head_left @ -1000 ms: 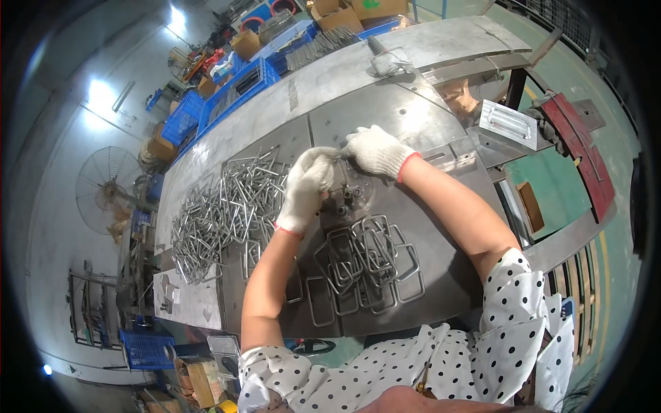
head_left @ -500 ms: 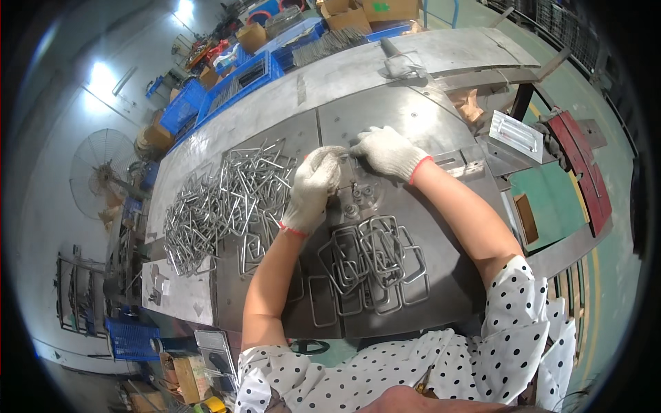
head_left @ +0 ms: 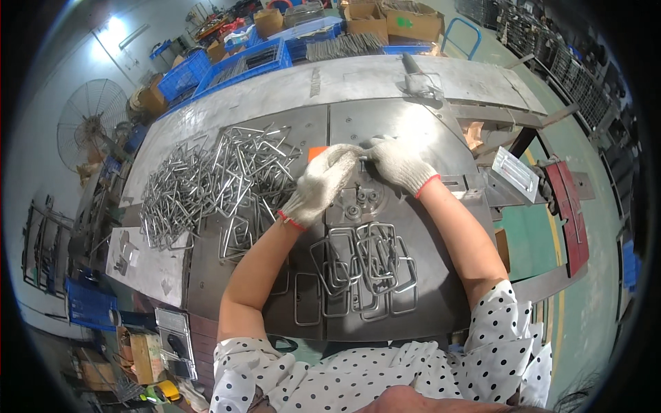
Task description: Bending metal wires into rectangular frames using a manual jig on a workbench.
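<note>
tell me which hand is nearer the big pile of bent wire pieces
Left. The left hand sits right beside the pile of bent wire pieces, at its right edge. The right hand is farther right, beyond the left hand.

On the steel table (head_left: 385, 89), the bent-rod heap (head_left: 206, 186) lies at nine o'clock of the jig (head_left: 361, 199). Closed wire frames (head_left: 361, 268) lie at six o'clock.

A thin metal rod (head_left: 361, 159) shows only as a short bright stub between the gloved fingertips of the left hand (head_left: 318, 184) and right hand (head_left: 399, 165), just above the round pegs of the bending jig (head_left: 359, 199) on the dark steel surface (head_left: 441, 275). Most of its length is hidden by the gloves.
</note>
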Action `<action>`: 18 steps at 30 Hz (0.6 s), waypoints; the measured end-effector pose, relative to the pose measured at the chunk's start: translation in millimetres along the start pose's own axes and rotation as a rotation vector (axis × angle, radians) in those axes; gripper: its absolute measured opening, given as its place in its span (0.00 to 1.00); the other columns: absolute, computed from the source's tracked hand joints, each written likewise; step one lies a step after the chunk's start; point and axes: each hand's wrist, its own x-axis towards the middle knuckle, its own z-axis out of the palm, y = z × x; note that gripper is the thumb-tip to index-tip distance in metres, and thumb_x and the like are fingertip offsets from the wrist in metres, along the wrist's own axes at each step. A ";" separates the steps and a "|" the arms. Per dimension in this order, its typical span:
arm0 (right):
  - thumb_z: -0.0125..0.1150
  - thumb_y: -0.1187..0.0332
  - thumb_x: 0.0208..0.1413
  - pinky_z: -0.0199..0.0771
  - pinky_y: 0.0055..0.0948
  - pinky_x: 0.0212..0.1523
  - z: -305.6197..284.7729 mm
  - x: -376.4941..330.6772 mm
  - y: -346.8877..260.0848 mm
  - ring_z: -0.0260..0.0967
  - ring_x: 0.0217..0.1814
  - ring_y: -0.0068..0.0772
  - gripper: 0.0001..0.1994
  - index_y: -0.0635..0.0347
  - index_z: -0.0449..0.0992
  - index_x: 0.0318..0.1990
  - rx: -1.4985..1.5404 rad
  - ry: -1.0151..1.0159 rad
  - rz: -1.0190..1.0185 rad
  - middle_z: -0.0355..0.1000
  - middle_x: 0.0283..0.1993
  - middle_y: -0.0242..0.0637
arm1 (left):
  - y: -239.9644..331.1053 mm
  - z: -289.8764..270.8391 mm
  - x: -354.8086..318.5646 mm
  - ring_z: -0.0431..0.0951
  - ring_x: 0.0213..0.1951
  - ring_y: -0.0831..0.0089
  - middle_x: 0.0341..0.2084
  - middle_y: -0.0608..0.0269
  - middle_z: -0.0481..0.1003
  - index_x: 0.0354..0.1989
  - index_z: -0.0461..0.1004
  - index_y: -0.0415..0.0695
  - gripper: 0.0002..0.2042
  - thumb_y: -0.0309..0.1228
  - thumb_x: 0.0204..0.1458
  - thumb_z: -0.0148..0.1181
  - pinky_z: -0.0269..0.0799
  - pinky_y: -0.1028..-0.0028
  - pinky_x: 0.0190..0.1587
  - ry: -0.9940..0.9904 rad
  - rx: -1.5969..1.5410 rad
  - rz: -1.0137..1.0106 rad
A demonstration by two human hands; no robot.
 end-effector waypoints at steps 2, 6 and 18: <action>0.53 0.64 0.61 0.73 0.46 0.55 1.5 1.1 2.9 0.73 0.57 0.45 0.15 0.43 0.84 0.51 -0.002 -0.021 0.005 0.76 0.49 0.38 | -4.2 1.3 2.2 0.74 0.44 0.82 0.45 0.64 0.79 0.56 0.76 0.37 0.13 0.30 0.71 0.50 0.71 0.78 0.48 0.005 -0.013 0.028; 0.53 0.64 0.61 0.73 0.46 0.57 -11.4 1.2 -5.5 0.73 0.58 0.46 0.17 0.43 0.84 0.53 0.047 -0.104 0.077 0.77 0.52 0.38 | -1.0 3.0 0.5 0.76 0.51 0.77 0.49 0.61 0.80 0.56 0.76 0.37 0.14 0.31 0.70 0.52 0.71 0.76 0.56 0.020 0.037 0.043; 0.53 0.64 0.61 0.71 0.46 0.60 -10.5 1.9 -4.8 0.72 0.62 0.44 0.17 0.42 0.83 0.54 0.064 -0.073 0.029 0.76 0.59 0.36 | 28.2 -14.2 -3.9 0.74 0.36 0.85 0.45 0.65 0.80 0.54 0.78 0.42 0.12 0.33 0.69 0.54 0.71 0.82 0.40 0.137 -0.126 0.015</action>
